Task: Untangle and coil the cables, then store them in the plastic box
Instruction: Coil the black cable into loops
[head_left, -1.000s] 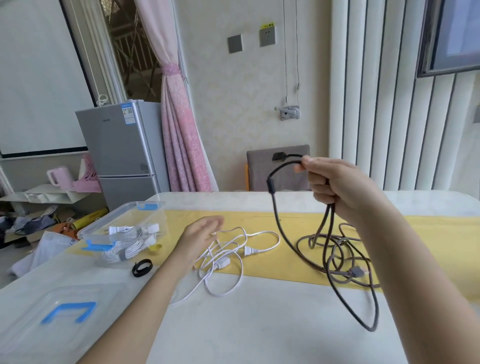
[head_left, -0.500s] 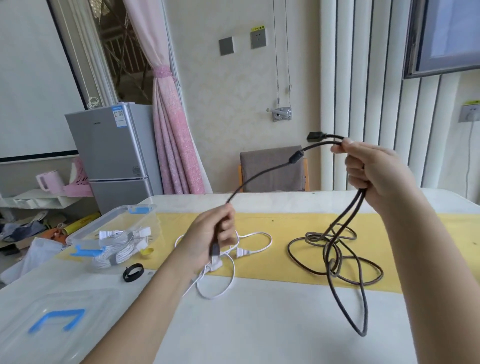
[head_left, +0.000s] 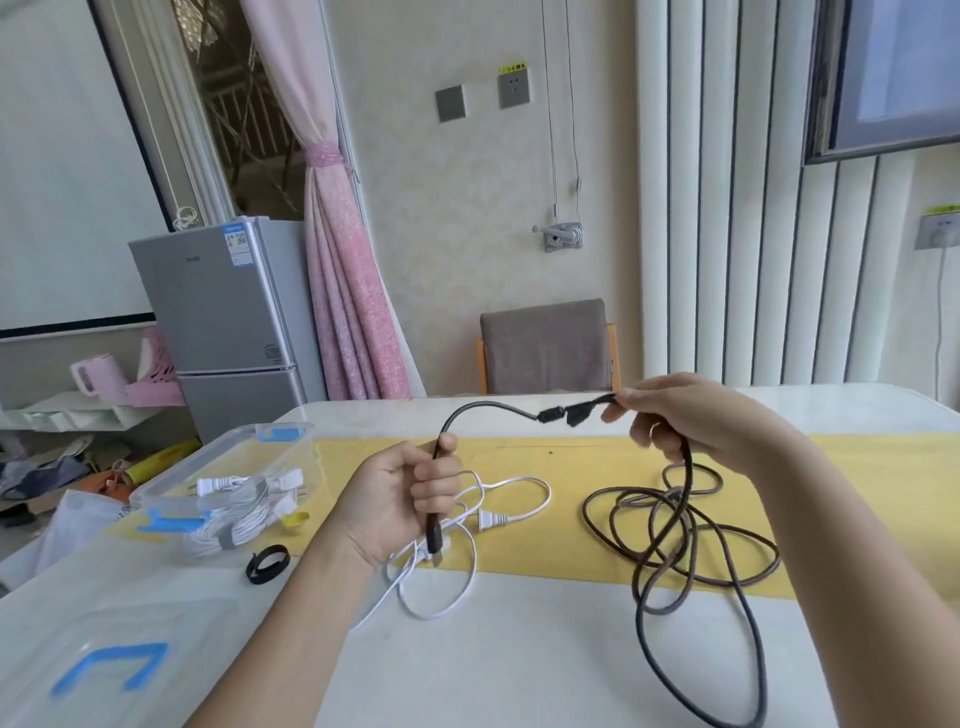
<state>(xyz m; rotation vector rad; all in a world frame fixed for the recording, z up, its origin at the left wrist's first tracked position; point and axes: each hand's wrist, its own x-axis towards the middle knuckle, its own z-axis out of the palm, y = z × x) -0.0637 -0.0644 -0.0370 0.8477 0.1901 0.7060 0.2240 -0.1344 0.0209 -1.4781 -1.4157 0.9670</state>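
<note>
A bright room seen from a head-worn camera: pale walls, a pink curtain (head_left: 343, 291), a small grey fridge (head_left: 223, 322) and a brown chair (head_left: 545, 348) behind a white table (head_left: 519, 649) crossed by a yellow runner (head_left: 857, 478).

At the left of the table stands an open plastic box (head_left: 171, 483) that already holds coiled white cables (head_left: 228, 530). Its lid (head_left: 104, 670) lies nearer the camera, and a black strap (head_left: 267, 564) lies just beside the box.

The left hand (head_left: 400, 499) is closed in a fist around the black cable (head_left: 675, 545), with a thicker dark end poking out below the fist. The right hand (head_left: 691, 421), with fingers curled, pinches the same cable at its fingertips beside a connector. A short length arches between the two hands. From the right hand another strand drops to a loose tangle on the runner and table. A loose white cable (head_left: 457, 587) sprawls under the left hand, uncoiled.

The task looks partly done. Some white cables are stored, while the black cable is only starting to be sorted out. Both it and the loose white cable still need coiling and boxing.

A second ago the left hand was open, low over the white cable. Half a second ago it had the black cable, and the right hand was higher with the span pulled straighter. Now the right hand is lower and the span bows upward.
</note>
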